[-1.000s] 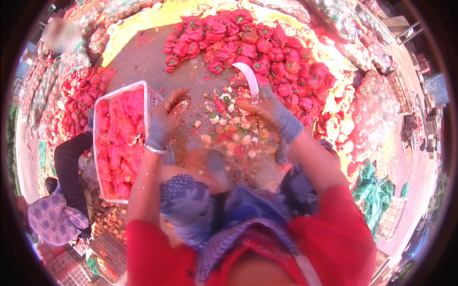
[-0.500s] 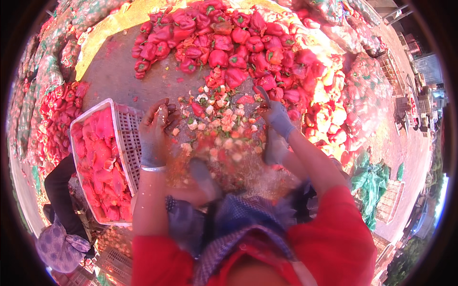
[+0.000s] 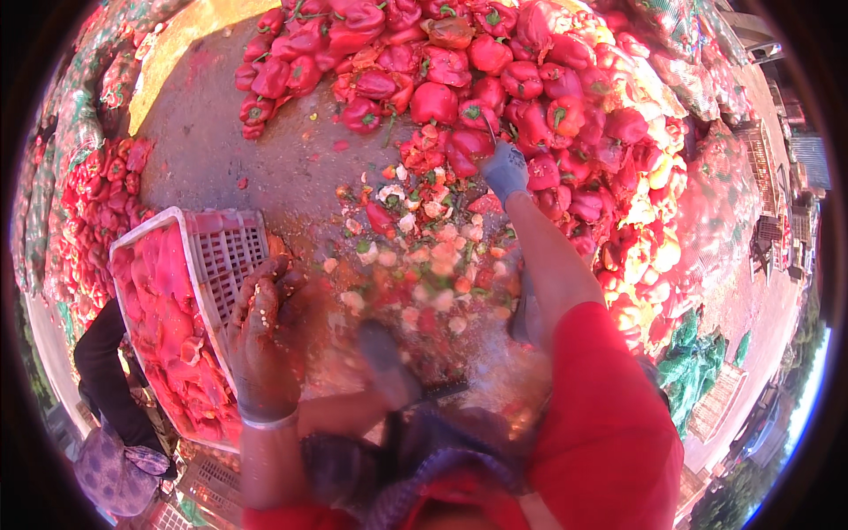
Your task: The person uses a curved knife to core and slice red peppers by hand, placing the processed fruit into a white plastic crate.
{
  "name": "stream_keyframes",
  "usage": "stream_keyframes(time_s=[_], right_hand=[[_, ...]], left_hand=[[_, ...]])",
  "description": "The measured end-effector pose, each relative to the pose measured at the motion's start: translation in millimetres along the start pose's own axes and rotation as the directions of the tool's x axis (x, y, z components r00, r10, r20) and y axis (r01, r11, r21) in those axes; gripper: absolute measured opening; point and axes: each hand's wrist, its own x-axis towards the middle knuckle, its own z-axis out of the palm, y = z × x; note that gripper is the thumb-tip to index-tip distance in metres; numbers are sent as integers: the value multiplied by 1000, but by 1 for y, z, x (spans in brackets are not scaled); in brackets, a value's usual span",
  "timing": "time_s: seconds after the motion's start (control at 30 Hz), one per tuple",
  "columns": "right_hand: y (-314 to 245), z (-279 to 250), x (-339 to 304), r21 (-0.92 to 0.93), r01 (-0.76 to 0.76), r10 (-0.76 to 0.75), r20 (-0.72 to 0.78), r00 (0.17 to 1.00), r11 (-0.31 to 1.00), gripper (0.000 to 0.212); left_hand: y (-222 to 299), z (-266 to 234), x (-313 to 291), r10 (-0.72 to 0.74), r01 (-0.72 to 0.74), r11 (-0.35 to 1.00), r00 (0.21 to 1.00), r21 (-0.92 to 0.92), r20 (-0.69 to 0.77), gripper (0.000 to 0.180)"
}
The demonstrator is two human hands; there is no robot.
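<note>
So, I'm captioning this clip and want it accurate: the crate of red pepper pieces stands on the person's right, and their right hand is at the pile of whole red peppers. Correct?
Not quite: the head view shows the crate of red pepper pieces on the person's left. Their right hand is indeed at the pile of whole red peppers.

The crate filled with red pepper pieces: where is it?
In the head view, the crate sits at the left, beside the person's left hand and below a pepper pile.
</note>
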Motion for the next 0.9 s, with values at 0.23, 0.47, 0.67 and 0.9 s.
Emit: stream_keyframes(time_s=[0.23,0.47,0.67,0.9], right_hand=[[3,40,25,300,-117,114,29,993,947,72],[18,61,1,703,-166,248,-16,969,692,59],[-8,26,-96,820,-570,211,568,796,-54,24],[-125,-109,-195,975,-162,-311,202,928,151,70]], left_hand=[[2,13,0,-116,114,989,993,-94,-21,41],[3,23,-4,-107,103,984,994,-143,-21,34],[-9,11,-6,-82,85,987,996,-138,29,36],[-9,9,-22,-182,247,946,940,-210,288,70]])
